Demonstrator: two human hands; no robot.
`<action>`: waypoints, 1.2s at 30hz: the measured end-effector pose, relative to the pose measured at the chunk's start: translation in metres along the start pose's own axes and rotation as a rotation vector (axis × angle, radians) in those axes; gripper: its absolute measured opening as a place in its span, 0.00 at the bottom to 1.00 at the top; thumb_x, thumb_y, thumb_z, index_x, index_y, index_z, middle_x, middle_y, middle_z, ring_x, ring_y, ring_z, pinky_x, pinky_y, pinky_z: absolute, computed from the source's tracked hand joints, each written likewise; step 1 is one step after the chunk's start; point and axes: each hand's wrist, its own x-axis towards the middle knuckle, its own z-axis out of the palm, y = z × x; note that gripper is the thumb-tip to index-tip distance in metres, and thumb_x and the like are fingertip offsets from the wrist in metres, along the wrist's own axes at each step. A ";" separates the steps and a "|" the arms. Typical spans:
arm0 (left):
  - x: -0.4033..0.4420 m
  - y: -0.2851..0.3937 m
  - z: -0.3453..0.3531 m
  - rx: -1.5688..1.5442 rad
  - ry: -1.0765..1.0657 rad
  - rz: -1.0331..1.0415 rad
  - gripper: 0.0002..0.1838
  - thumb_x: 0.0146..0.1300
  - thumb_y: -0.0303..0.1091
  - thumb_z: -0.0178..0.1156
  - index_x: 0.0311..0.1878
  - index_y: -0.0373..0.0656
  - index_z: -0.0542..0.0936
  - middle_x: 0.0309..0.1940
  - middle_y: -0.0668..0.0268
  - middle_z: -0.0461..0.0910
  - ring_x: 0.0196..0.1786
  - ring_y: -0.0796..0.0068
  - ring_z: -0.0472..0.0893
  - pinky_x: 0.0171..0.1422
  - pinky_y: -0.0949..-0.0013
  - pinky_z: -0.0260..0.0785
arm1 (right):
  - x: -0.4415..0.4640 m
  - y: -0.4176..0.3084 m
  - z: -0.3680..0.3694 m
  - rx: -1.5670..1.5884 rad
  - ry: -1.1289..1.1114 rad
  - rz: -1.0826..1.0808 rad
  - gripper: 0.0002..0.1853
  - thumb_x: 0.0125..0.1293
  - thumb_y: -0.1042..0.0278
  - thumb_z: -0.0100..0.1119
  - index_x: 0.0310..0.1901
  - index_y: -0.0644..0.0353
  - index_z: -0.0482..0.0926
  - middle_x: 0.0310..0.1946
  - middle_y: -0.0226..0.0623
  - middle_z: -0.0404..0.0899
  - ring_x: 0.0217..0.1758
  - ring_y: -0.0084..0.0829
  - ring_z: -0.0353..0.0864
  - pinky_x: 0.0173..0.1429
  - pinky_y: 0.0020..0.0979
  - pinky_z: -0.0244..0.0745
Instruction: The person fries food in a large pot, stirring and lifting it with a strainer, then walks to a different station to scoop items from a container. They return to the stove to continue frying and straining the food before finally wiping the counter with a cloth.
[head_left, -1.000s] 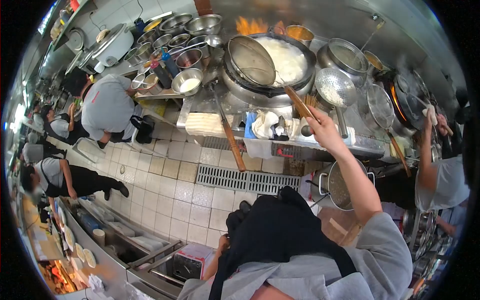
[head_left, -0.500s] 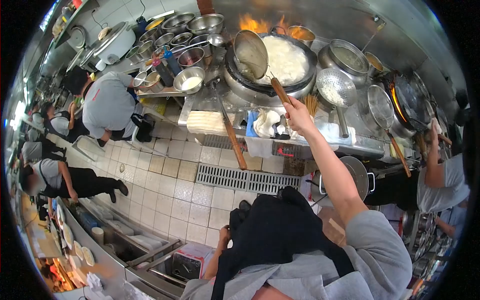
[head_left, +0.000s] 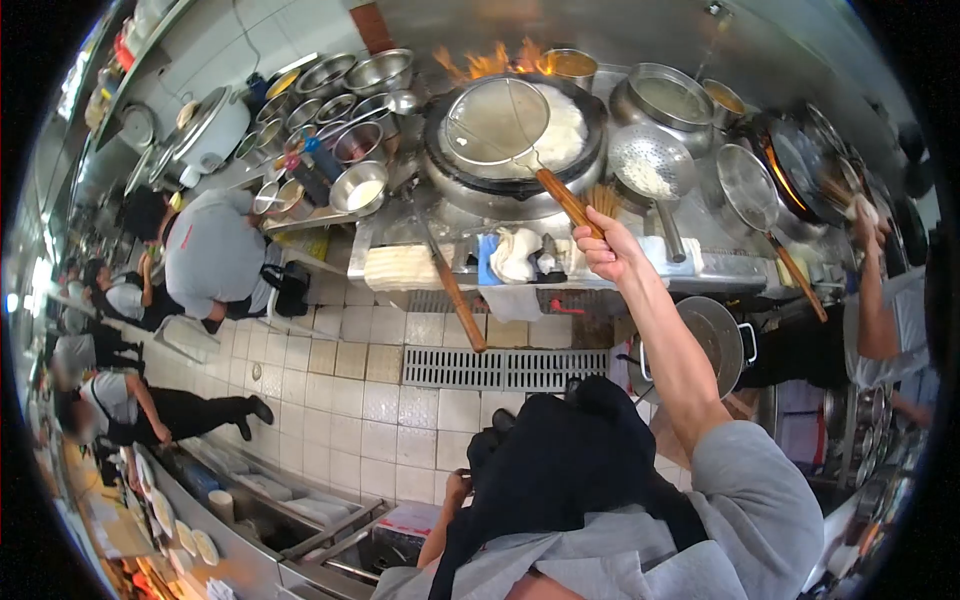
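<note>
Strainer [head_left: 500, 122] over my wok [head_left: 490, 181]; the red mark on a co-worker's shirt [head_left: 187, 237] is too small to read.
Flames [head_left: 497, 62] rise behind; a bamboo brush [head_left: 605, 197] and perforated ladle [head_left: 652, 165] crowd the right. My right hand [head_left: 608, 250] wraps the strainer's wooden handle; my left hand [head_left: 457, 488] hangs low by my apron [head_left: 570, 460], its grip I can't tell.
</note>
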 end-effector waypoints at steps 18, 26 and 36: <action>0.037 0.011 0.010 0.154 -0.028 0.164 0.14 0.48 0.26 0.57 0.41 0.37 0.79 0.23 0.56 0.80 0.22 0.69 0.79 0.25 0.68 0.69 | -0.120 -0.052 -0.114 -1.045 0.824 -1.059 0.27 0.60 0.74 0.52 0.62 0.52 0.62 0.20 0.25 0.65 0.12 0.13 0.57 0.12 0.19 0.49; 0.028 0.048 0.010 0.184 0.000 0.148 0.15 0.47 0.24 0.57 0.41 0.34 0.78 0.20 0.58 0.78 0.20 0.72 0.78 0.23 0.70 0.68 | -0.067 -0.068 0.006 -1.146 0.620 -0.895 0.20 0.64 0.64 0.48 0.58 0.56 0.67 0.19 0.31 0.69 0.18 0.24 0.69 0.18 0.26 0.63; -0.005 0.019 0.029 0.039 0.111 -0.009 0.13 0.53 0.27 0.54 0.42 0.36 0.79 0.26 0.55 0.80 0.24 0.70 0.79 0.29 0.67 0.71 | 0.035 -0.093 0.001 -1.188 0.635 -0.548 0.08 0.60 0.71 0.40 0.37 0.65 0.67 0.27 0.49 0.73 0.19 0.37 0.75 0.18 0.37 0.66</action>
